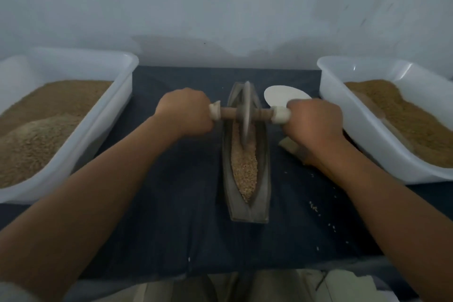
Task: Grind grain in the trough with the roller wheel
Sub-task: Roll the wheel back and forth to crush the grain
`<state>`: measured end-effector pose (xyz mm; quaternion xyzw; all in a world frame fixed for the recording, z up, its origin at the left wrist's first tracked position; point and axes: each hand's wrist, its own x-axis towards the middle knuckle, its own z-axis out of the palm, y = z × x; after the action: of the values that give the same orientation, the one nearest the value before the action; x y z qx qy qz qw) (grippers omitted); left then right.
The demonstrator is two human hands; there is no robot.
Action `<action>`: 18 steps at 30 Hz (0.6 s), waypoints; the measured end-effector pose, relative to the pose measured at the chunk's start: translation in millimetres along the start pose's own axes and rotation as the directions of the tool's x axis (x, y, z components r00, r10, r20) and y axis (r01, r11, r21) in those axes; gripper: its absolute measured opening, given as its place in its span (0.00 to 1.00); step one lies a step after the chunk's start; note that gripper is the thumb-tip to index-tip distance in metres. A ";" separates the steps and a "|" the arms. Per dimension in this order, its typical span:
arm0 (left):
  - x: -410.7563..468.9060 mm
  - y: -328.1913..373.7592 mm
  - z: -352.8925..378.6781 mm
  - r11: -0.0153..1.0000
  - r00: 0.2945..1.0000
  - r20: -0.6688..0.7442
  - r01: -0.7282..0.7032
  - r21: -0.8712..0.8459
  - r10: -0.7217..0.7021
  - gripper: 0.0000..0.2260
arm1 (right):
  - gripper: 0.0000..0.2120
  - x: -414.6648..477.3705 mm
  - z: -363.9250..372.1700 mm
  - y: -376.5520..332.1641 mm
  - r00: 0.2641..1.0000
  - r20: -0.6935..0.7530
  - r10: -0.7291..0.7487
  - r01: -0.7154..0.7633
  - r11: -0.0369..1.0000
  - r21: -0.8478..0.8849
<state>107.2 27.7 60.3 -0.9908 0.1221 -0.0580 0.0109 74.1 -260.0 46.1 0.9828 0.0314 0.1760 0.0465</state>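
A narrow boat-shaped metal trough [262,179] lies lengthwise in the middle of the dark cloth, holding a strip of pale grain [245,169]. A thin roller wheel [245,110] stands upright in the far half of the trough, on a wooden axle with white-wrapped ends. My left hand [186,113] grips the left end of the axle. My right hand [313,122] grips the right end. Both fists hide most of the handles.
A white tub [117,95] of brown grain and paler meal stands at the left, and a second white tub [343,110] of grain at the right. A white round scoop [284,94] lies behind my right hand. Loose grains [313,207] dot the cloth. A wall rises close behind.
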 end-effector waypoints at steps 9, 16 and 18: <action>-48.4 -10.7 16.9 0.994 0.993 -0.064 -0.104 -0.026 0.102 0.14 | 0.15 -44.5 -23.5 1.0 0.995 -0.025 -0.093 0.092 0.994 -0.060; -21.7 -7.4 18.2 0.997 1.000 0.017 -0.004 -0.081 0.005 0.14 | 0.14 -4.8 -7.3 0.8 0.994 -0.059 -0.091 0.089 0.995 -0.038; 10.3 -1.8 7.0 0.997 0.999 -0.015 0.050 -0.063 -0.051 0.14 | 0.11 23.2 -4.6 -3.2 1.000 -0.004 -0.020 0.020 1.000 -0.013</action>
<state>118.4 26.9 54.6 -0.9929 0.0988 -0.0626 -0.0225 94.0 -254.6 58.0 0.9818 0.0400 0.1775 0.0546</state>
